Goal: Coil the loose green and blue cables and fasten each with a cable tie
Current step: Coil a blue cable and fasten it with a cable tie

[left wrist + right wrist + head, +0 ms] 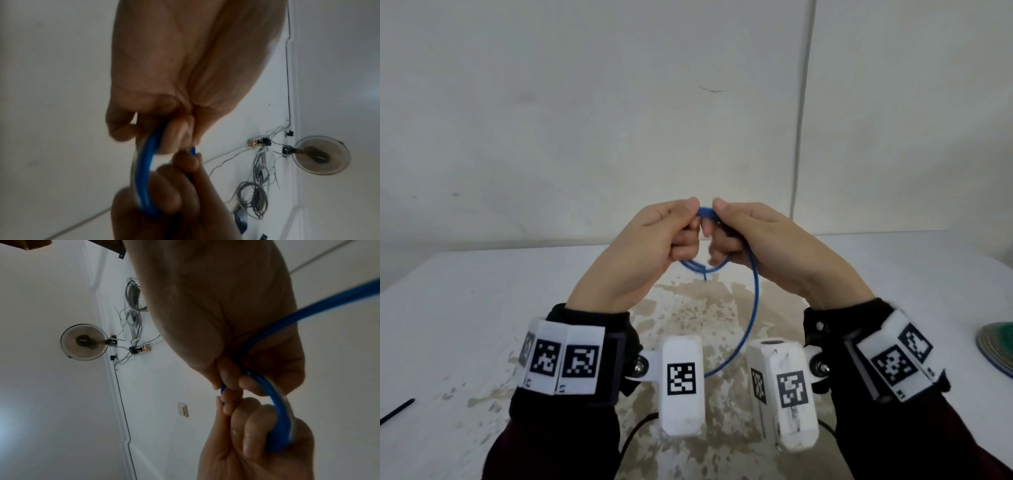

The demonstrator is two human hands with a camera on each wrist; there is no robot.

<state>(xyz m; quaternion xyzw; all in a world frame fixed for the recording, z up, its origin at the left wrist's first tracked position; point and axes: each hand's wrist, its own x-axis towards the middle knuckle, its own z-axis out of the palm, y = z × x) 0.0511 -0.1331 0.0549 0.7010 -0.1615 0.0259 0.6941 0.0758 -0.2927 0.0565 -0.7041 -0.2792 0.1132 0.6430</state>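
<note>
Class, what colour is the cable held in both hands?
Blue cable; clearest in the head view.

Blue cable: upper coil hidden inside both fists; lower end lost behind wrist cameras. Green disc cut by right edge, identity unclear.

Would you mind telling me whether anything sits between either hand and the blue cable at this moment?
Nothing visible does. The left hand and the right hand both already grip the blue cable directly, fingers curled round its small coil, held above the table; one longer loop hangs below.
</note>
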